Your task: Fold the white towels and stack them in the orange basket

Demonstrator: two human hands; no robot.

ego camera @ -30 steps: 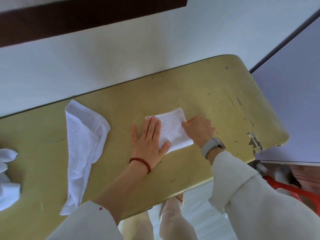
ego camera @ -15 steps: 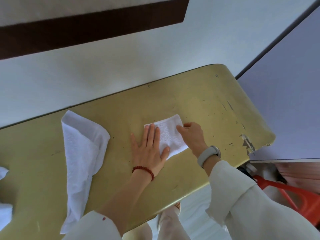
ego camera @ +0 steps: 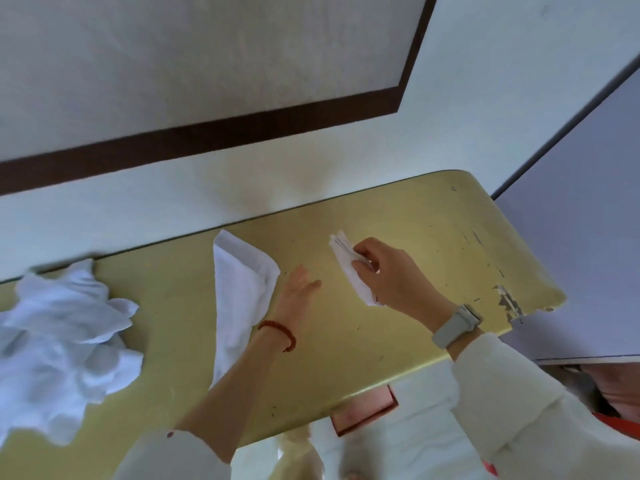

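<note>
My right hand point(ego camera: 391, 275) grips the small folded white towel point(ego camera: 348, 261) and holds it on edge, lifted off the yellow table point(ego camera: 415, 320). My left hand point(ego camera: 298, 292) hovers flat and blurred over the table beside a loosely folded white towel point(ego camera: 242, 289) lying to its left. A heap of crumpled white towels point(ego camera: 62, 341) sits at the table's left end. Only an orange sliver of the basket point(ego camera: 623, 426) shows at the lower right edge, under my right sleeve.
The table stands against a white wall with a dark-framed panel point(ego camera: 242, 126). A grey cabinet or board point(ego camera: 588, 254) abuts the table's right end. A pinkish box point(ego camera: 363, 414) lies on the floor below the table's front edge.
My right hand has picked the folded towel up off the table. My left hand has come off that towel and moved left. The camera has tilted, showing the towel heap.
</note>
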